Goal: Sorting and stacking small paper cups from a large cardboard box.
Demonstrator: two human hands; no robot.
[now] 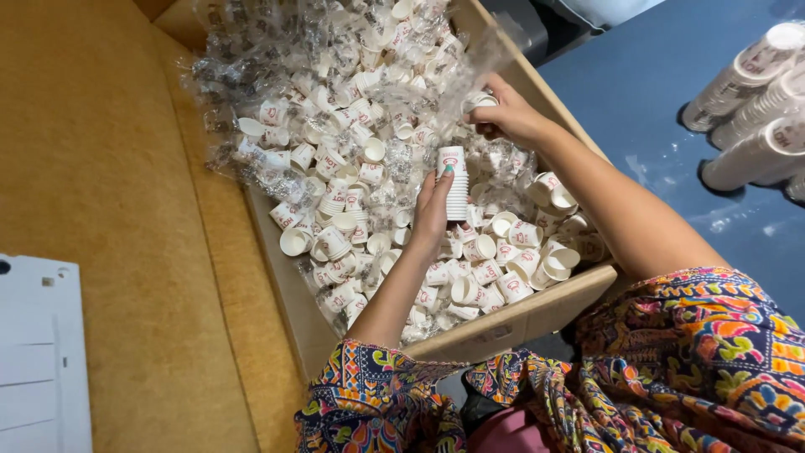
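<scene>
**Handling nested paper cups over a full carton**

Stacking is in hand at frame centre. The left hand (432, 214) is closed around a short stack of cups (455, 186), fingers wrapped on its side wall, stack upright above the loose cups (352, 210) in the cardboard box (520, 319). The right hand (507, 113), at 1 o'clock from the stack, is closed on a single cup (480, 102). The hands are apart, with the right hand just beyond the stack.

Handling properties (judged):
- Weight: very light; a stack adds little.
- Stiffness: thin paper wall, easily dented or ovalled by a hard squeeze. The rolled rim is the stiffest part.
- Surface: dry and smooth; grip is fair, though nested cups may slide apart if the stack is tilted.
- Hold point: side wall near the middle of the stack, fingers spread over several cups. Take a single cup by its rim or upper wall.

Edges and room:
- Crinkled clear plastic film (251, 75) lies over the cups from 10 to 12 o'clock and could snag fingers.
- The box's near wall runs at 5 o'clock, its right wall at 2 o'clock, close under the right forearm.
- Long finished stacks (755, 109) lie on the blue surface (654, 101) at 2 o'clock, well apart.
- A brown surface (109, 168) borders the box at 9 o'clock, with white sheets (38, 361) at 8 o'clock.
</scene>
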